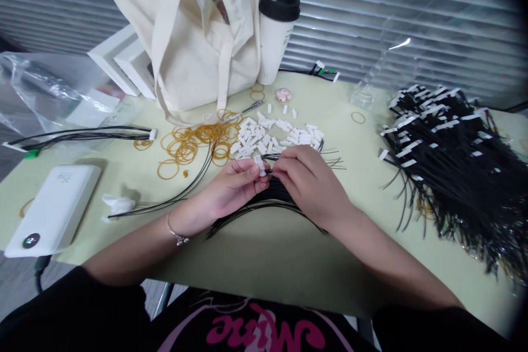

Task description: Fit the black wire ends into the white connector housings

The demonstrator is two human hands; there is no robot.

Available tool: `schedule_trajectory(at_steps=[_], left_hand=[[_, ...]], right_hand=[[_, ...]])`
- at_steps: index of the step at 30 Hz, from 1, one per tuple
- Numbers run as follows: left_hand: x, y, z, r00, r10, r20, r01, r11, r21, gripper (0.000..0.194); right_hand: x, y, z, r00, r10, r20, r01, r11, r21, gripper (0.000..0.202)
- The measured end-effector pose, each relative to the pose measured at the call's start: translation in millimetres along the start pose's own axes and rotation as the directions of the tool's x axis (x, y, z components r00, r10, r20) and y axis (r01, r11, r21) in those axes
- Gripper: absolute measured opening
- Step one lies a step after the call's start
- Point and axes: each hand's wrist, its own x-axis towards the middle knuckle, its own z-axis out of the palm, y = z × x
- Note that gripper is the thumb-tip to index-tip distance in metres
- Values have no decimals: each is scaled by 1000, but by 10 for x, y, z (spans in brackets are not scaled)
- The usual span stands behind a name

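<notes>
Here, one small white connector (pixel 259 164) is pinched between the fingertips of the left hand (pixel 231 190), approx. at the table's centre. The right hand (pixel 309 181) is closed on thin black wires (pixel 264 203) just beside that connector; whether a wire end is already seated in it can't be told. The wire bundle is fanned out under both hands, curving toward the near edge of the pale green table (pixel 268 253).

Just beyond the hands, a loose pile of white connectors (pixel 272 135) is seen, too many to count. To its left, a scatter of rubber bands (pixel 193 143) is spread, also uncounted; one single band (pixel 358 117) lies apart on the far right. At right, a big heap of black wires w/ white tags (pixel 454 165) is stacked.

One cloth tote bag (pixel 198 33) and one lidded cup (pixel 276 38) w/ a straw are stood at the far side. One white power bank (pixel 53 209) is laid near left, w/ one crumpled tissue (pixel 117 204) beside it. Two white boxes (pixel 124 63) are stacked far left.
</notes>
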Motion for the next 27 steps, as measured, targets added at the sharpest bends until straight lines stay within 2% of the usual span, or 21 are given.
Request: schedule_trajectory(at_steps=[7,9,12,14,15,17,19,21,24,27], left_hand=[[16,-19,-12,998,63,-3,-63,995,84,11],[4,0,1,997,75,4,-75,992,98,12],[-12,50,25,993,116,4,-116,988,101,11],[-13,74,36,990,139,-2,-138,986,93,9],[-11,79,40,990,140,-2,-139,986,88,10],[-5,73,44,992,123,4,-123,989,79,13],[-5,59,47,995,104,11,-104,992,72,15],[-12,49,52,995,93,21,-94,993,65,16],[-29,50,62,996,75,51,-78,995,67,16],[-40,57,70,996,65,68,-70,995,71,15]], right_hand=[[-37,-58,40,995,75,62,-66,987,-145,18],[-33,-23,-21,993,96,63,-80,972,-222,17],[-9,92,-197,974,226,7,-215,937,-276,13],[15,131,-326,950,312,-21,-309,927,-213,9],[26,121,-373,947,320,-1,-316,936,-156,6],[40,41,-411,965,250,83,-248,968,-32,3],[38,-76,-374,978,150,142,-160,985,61,4],[26,-168,-301,985,112,133,-126,986,105,6],[7,-206,-215,985,153,74,-160,982,103,6],[3,-182,-189,982,180,64,-186,978,94,5]])
